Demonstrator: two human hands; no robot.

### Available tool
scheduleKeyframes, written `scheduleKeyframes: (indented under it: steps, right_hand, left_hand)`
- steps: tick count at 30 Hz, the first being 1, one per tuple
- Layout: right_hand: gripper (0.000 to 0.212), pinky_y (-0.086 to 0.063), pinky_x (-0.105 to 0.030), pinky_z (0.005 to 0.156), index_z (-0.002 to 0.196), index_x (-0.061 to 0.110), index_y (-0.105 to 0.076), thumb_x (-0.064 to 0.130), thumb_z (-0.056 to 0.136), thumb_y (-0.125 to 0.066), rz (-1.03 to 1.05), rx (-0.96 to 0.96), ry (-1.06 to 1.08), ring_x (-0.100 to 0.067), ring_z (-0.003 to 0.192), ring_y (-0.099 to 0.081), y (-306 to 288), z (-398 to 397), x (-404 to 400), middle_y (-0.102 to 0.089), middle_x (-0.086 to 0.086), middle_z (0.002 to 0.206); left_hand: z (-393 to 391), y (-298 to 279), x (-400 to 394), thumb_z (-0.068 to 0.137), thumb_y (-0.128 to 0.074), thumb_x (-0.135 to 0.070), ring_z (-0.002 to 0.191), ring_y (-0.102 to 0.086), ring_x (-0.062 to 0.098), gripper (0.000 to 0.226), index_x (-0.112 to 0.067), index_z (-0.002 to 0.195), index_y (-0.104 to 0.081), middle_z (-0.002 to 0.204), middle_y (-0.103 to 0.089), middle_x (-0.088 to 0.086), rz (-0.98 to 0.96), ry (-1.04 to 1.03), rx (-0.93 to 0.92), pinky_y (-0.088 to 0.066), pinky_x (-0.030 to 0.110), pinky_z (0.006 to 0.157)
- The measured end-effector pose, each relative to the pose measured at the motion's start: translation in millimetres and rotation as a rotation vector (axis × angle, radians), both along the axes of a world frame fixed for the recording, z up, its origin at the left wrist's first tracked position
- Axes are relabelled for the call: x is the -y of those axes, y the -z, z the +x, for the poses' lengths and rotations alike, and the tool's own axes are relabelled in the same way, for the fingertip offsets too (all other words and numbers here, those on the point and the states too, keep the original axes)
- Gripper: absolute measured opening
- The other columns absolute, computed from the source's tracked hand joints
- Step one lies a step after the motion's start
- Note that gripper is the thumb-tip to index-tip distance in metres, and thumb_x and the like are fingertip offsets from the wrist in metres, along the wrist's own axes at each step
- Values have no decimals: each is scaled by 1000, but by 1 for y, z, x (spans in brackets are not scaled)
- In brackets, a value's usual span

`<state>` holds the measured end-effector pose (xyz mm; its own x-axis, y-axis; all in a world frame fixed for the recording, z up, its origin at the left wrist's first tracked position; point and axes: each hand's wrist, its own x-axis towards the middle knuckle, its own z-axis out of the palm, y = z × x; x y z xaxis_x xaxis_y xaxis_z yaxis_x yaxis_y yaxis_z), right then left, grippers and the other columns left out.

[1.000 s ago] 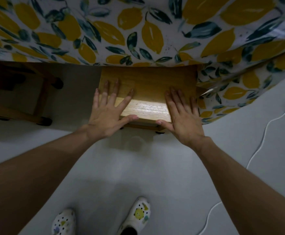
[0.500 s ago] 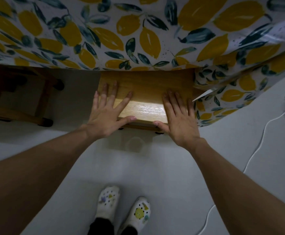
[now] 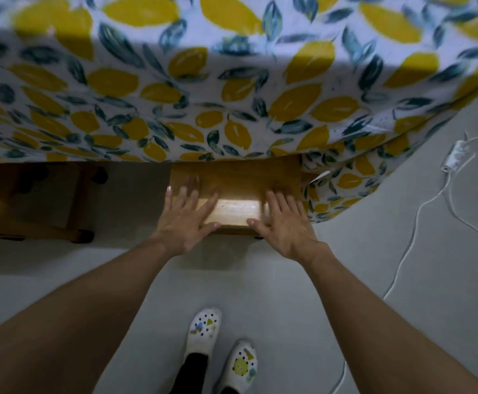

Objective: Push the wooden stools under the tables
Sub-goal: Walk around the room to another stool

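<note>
A wooden stool (image 3: 236,213) stands partly under the table, whose lemon-print cloth (image 3: 232,89) hides the stool's far half. My left hand (image 3: 185,217) lies flat on the seat's near left part, fingers spread. My right hand (image 3: 284,223) lies flat on the near right part, fingers apart too. Neither hand grips the seat; both thumbs rest at its near edge. A second wooden stool (image 3: 33,200) stands to the left, mostly under the cloth in shadow.
A white cable (image 3: 411,243) with a small adapter (image 3: 456,153) runs over the grey floor at the right. A fold of the cloth (image 3: 343,189) hangs low beside the stool's right side. My two feet in patterned white clogs (image 3: 222,351) stand behind the stool.
The stool has slid farther under the cloth with both hands flat on it. My feet have stepped forward, and the view has moved back, showing more of the tablecloth.
</note>
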<state>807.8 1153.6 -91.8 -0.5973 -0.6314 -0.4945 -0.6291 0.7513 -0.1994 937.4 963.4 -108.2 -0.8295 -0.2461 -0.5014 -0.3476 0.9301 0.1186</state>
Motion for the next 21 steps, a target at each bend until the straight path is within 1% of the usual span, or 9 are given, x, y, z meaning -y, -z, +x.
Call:
scheduleKeyframes:
  steps: [2, 4, 6, 9, 11, 12, 15, 18, 21]
  right_hand:
    - [85, 4, -43, 121, 154, 19, 7, 67, 93, -27, -23, 51, 111, -30, 149, 7, -33, 7, -2, 3, -9, 164]
    - [87, 5, -42, 122, 154, 19, 9, 67, 93, -29, -94, 61, 205, -27, 149, 13, -75, 9, -6, 8, -7, 163]
    - [85, 3, -41, 122, 155, 19, 5, 66, 93, -31, -154, 29, 242, -23, 149, 12, -122, 6, -13, 7, -3, 164]
    - [85, 1, -38, 122, 155, 21, -1, 69, 91, -28, -204, -24, 259, -19, 150, 6, -194, 0, -22, 1, 0, 164]
    - [91, -2, -39, 122, 155, 21, -5, 74, 82, -18, -232, -50, 283, -19, 150, 4, -243, -5, -25, -3, 0, 164]
    - [91, -2, -39, 122, 155, 21, -5, 74, 82, -18, -245, -61, 294, -19, 150, 3, -267, -8, -25, -3, 0, 164]
    - [81, 1, -39, 122, 155, 21, -5, 65, 94, -33, -320, -80, 332, -17, 150, 4, -332, -19, -28, -1, 0, 164]
    - [79, 3, -39, 122, 155, 22, -6, 62, 94, -36, -406, -91, 363, -16, 150, 6, -383, -31, -30, 0, 0, 164]
    - [79, 3, -38, 122, 155, 24, -6, 63, 94, -36, -478, -101, 374, -14, 150, 7, -418, -52, -34, 2, 3, 164]
  left_hand:
    - [4, -30, -6, 95, -19, -59, 139, 31, 30, 65, -37, 148, 11, 158, 18, 9, 76, 28, -37, 21, 48, 108]
    - [5, -68, -12, 92, -14, -61, 137, 34, 29, 65, -35, 149, 4, 156, 22, 7, 118, 38, -100, 17, 50, 112]
    - [1, -112, -16, 82, -3, -61, 136, 37, 26, 74, -31, 150, -6, 155, 24, 5, 120, 50, -183, 17, 50, 113]
    - [-7, -186, -16, 84, -3, -61, 138, 35, 16, 76, -25, 150, -19, 157, 15, 4, 159, 79, -312, 17, 45, 112]
    - [-14, -238, -15, 85, 1, -68, 137, 35, 13, 82, -22, 150, -18, 157, 13, 6, 169, 75, -390, 11, 49, 116]
    - [-19, -263, -14, 84, 4, -69, 137, 36, 11, 83, -23, 150, -13, 157, 16, 5, 172, 54, -413, 10, 49, 117]
    - [-34, -331, -13, 81, 0, -71, 138, 36, 15, 81, -28, 150, 5, 154, 26, -1, 203, -7, -394, 18, 41, 114]
    - [-51, -381, -17, 67, 11, -83, 139, 32, 18, 102, -26, 151, 5, 154, 24, -2, 237, -28, -433, 18, 41, 114]
    - [-77, -411, -25, 68, -1, -84, 139, 30, 14, 100, -28, 151, 0, 152, 23, -8, 306, -142, -502, 19, 39, 113]
